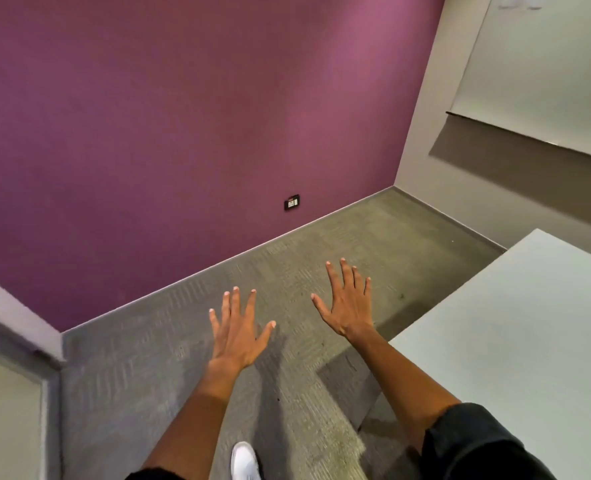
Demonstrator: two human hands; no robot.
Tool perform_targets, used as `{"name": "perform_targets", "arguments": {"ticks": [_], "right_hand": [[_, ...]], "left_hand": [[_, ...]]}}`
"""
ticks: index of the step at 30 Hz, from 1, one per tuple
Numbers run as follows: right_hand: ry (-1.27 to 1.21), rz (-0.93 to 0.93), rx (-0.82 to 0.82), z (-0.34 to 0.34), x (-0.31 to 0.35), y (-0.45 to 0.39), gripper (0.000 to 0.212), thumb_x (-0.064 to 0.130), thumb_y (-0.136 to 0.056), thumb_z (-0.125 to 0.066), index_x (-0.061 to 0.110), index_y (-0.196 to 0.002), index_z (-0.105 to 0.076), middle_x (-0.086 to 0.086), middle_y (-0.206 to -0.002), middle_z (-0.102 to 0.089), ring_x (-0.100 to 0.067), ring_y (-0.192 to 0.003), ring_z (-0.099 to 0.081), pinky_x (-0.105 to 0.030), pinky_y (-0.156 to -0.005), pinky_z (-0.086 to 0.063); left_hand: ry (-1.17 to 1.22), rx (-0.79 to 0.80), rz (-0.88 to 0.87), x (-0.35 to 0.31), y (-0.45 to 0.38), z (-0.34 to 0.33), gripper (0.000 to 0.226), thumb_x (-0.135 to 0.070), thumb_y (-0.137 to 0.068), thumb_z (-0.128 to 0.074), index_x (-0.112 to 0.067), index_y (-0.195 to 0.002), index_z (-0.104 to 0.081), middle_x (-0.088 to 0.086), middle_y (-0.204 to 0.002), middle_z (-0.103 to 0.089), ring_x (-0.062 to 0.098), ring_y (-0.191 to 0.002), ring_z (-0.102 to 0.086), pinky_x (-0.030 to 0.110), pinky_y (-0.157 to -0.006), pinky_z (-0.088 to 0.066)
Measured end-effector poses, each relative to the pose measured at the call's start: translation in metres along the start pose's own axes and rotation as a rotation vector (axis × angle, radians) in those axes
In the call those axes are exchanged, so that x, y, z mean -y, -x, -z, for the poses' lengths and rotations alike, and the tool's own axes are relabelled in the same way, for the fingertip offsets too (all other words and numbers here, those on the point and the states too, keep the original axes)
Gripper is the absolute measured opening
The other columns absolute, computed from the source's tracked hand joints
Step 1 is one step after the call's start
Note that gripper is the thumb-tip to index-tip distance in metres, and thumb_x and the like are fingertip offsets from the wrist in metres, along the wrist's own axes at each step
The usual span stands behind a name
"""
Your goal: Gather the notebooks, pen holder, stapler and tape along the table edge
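My left hand (pixel 238 332) and my right hand (pixel 347 306) are stretched out in front of me, palms down, fingers spread, holding nothing. Both hover over the grey carpet, to the left of a pale grey table (pixel 516 334) whose near corner lies just right of my right wrist. No notebooks, pen holder, stapler or tape appear in this view; the visible part of the tabletop is bare.
A purple wall (pixel 183 116) with a black socket plate (pixel 291 203) stands ahead. A whiteboard (pixel 547 71) hangs on the beige wall at right. Grey carpet (pixel 322 244) covers the floor. My white shoe (pixel 244 460) shows at the bottom. A grey door frame (pixel 17 358) is at the left.
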State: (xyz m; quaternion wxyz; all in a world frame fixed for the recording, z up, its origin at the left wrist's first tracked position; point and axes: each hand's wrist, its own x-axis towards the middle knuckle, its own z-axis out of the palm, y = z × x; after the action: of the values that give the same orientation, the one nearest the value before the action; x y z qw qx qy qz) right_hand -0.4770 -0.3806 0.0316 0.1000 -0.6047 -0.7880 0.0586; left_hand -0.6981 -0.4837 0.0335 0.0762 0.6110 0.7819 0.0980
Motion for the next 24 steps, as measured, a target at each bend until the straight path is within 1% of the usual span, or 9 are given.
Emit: {"name": "perform_targets", "arguments": {"ticks": [3, 8, 12, 15, 20, 24], "right_hand": [[0.048, -0.049, -0.004, -0.01, -0.017, -0.069, 0.082, 0.073, -0.088, -0.024, 0.031, -0.154, -0.002, -0.006, -0.164, -0.002, -0.033, -0.15, -0.008, -0.057, -0.119, -0.008], [0.088, -0.176, -0.018, -0.017, -0.042, -0.179, 0.082, 0.073, -0.086, -0.025, 0.032, -0.154, -0.004, -0.006, -0.163, -0.005, -0.034, -0.149, -0.011, -0.059, -0.119, -0.011], [0.074, -0.309, -0.031, -0.013, -0.067, -0.254, 0.081, 0.075, -0.087, -0.02, 0.033, -0.154, -0.002, -0.004, -0.164, 0.001, -0.033, -0.15, -0.007, -0.058, -0.12, -0.008], [0.064, -0.393, -0.057, -0.011, -0.089, -0.294, 0.082, 0.076, -0.086, -0.017, 0.033, -0.154, -0.001, -0.004, -0.164, 0.002, -0.032, -0.151, -0.004, -0.058, -0.12, -0.007], [0.041, -0.553, -0.093, -0.013, -0.149, -0.359, 0.082, 0.075, -0.087, -0.022, 0.032, -0.154, -0.005, -0.005, -0.164, -0.002, -0.033, -0.15, -0.008, -0.058, -0.119, -0.009], [0.042, -0.642, -0.096, -0.024, -0.221, -0.42, 0.082, 0.075, -0.087, -0.026, 0.032, -0.154, -0.008, -0.006, -0.164, -0.005, -0.033, -0.15, -0.01, -0.058, -0.119, -0.011]], "left_hand": [[0.01, 0.035, -0.077, -0.008, -0.081, -0.018, 0.081, -0.068, -0.088, -0.035, -0.027, -0.153, -0.008, 0.009, -0.162, 0.003, 0.028, -0.149, 0.007, 0.061, -0.117, -0.002], [0.001, 0.1, -0.201, -0.028, -0.226, -0.033, 0.081, -0.068, -0.088, -0.033, -0.027, -0.152, -0.006, 0.01, -0.162, 0.005, 0.028, -0.149, 0.01, 0.061, -0.117, 0.002], [0.008, 0.125, -0.326, -0.064, -0.337, -0.027, 0.079, -0.066, -0.089, -0.034, -0.026, -0.152, -0.007, 0.011, -0.162, 0.006, 0.029, -0.149, 0.012, 0.061, -0.118, 0.0], [0.003, 0.149, -0.416, -0.095, -0.4, -0.024, 0.079, -0.065, -0.09, -0.035, -0.025, -0.152, -0.007, 0.011, -0.162, 0.005, 0.03, -0.149, 0.011, 0.061, -0.118, -0.003], [-0.038, 0.202, -0.566, -0.156, -0.499, -0.04, 0.079, -0.063, -0.09, -0.037, -0.026, -0.152, -0.005, 0.012, -0.162, 0.005, 0.029, -0.149, 0.01, 0.061, -0.117, 0.0], [-0.072, 0.228, -0.648, -0.22, -0.585, -0.074, 0.079, -0.062, -0.09, -0.039, -0.026, -0.152, -0.006, 0.012, -0.162, 0.005, 0.03, -0.149, 0.009, 0.061, -0.117, -0.001]]}}
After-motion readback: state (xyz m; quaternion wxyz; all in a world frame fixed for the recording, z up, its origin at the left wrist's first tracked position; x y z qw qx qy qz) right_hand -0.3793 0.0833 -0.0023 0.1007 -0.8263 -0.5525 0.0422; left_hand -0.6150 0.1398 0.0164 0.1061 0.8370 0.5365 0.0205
